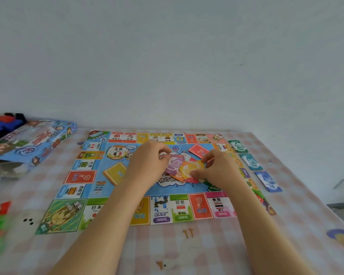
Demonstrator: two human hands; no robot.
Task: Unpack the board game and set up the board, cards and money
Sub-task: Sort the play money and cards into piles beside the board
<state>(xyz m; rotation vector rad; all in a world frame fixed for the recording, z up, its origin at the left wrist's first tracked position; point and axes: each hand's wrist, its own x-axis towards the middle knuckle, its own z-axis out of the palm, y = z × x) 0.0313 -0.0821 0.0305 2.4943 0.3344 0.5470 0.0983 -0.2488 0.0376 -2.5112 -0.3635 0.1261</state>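
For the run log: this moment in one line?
left hand grips purple note | right hand pinches yellow note | board laid flat

Box [34, 141] flanks board's [83, 177] left, banknotes [252, 161] its right.

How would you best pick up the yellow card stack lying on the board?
Pinch the yellow stack by two opposite edges, coming straight down from above. It lies flat on the board, turned diagonally, so only its edges offer a grip.
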